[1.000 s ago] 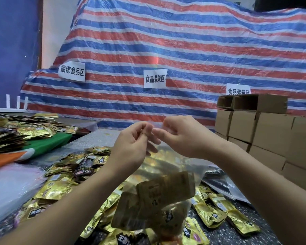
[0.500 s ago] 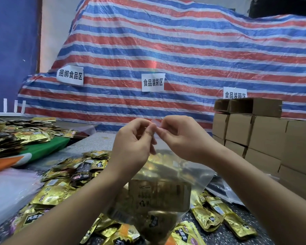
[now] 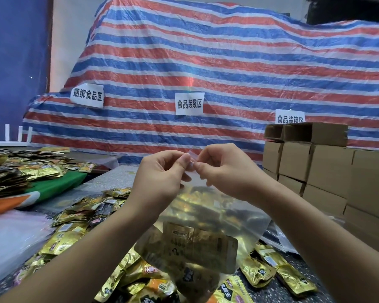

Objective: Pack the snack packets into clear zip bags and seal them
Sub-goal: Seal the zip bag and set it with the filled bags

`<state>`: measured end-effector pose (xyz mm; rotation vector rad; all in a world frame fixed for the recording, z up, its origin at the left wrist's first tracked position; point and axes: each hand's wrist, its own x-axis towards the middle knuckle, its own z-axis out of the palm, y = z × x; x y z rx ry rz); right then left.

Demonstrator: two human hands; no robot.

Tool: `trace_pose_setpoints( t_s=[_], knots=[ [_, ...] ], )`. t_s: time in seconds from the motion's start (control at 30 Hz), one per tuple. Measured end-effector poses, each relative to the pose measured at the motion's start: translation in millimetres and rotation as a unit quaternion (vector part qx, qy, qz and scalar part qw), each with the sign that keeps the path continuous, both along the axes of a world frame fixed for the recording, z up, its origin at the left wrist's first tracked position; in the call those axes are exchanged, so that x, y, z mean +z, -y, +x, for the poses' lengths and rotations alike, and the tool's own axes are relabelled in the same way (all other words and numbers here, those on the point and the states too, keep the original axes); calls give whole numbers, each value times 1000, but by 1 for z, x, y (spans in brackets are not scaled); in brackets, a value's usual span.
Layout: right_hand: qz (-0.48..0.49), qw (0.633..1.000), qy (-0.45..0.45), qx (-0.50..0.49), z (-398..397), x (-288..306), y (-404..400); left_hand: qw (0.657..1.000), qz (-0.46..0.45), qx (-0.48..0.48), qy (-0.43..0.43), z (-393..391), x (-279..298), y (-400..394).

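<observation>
Both hands, left and right, pinch the top strip of the clear zip bag, which hangs above the counter, packets inside. Soft, slippery film, probably bottom-heavy; best gripped along the seal.

Two bare hands are visible, one clear plastic zip bag, three white paper signs, many gold foil snack packets and about ten brown cardboard boxes.
</observation>
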<state>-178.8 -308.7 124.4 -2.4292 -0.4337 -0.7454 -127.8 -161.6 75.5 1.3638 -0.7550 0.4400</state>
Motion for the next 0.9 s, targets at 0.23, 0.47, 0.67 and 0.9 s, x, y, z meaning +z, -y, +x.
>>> trace_pose_setpoints(
  t_s=[0.23,0.47,0.67,0.9],
  knots=[
    [34,999,-1,-13,1,0,-3,996,49,59,37,2,1,1],
    [38,999,-2,-37,8,-6,-7,989,62,117,70,3,-5,4],
    [58,997,-3,-49,10,-7,-5,996,49,72,31,5,-4,5],
    [57,997,-23,-53,10,-5,-8,993,42,95,59,7,-5,3]
  ],
)
